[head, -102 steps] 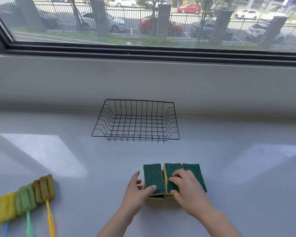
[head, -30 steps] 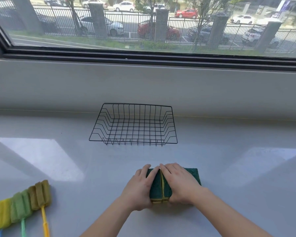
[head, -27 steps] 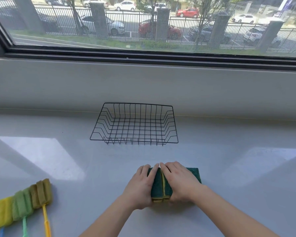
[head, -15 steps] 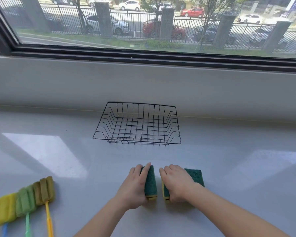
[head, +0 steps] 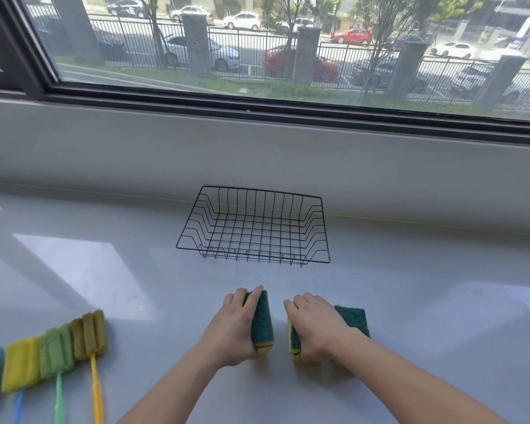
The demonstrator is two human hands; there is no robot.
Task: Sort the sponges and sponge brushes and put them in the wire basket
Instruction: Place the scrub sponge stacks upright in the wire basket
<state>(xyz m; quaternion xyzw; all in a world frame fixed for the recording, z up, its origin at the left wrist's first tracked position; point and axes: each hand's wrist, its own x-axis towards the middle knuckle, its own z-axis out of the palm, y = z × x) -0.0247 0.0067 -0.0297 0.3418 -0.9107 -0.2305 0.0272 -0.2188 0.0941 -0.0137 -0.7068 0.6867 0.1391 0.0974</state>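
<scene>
Just split the sponge stack apart, in front of the wire basket [head: 253, 228]. Half a second back, barely a sliver between the two halves; a second back, everything squeezed into one block under both palms. Now a clear strip of bare counter [head: 410, 301] between them. Left hand [head: 231, 327] wrapped around one green-and-yellow sponge [head: 262, 321] stood up on edge, fingers curled over the top and pressing its far side, thumb hidden so can't tell how it sits. Right hand [head: 314, 327] clamped over the remaining sponges [head: 351, 318], fingers close together and draped down the left face, green scrub pad poking out to the right; can't count how many under there. Both lots on the counter just short of the basket's near rim, nothing inside the basket yet. Sponge brushes [head: 43, 359] lined up well off to the left of the basket and nearer the camera, untouched. Looks like the sponges go in first, one hand's worth at a time, probably the left single first. Short hop forward, soft stuff, not much to go wrong besides snagging on the wire rim.
</scene>
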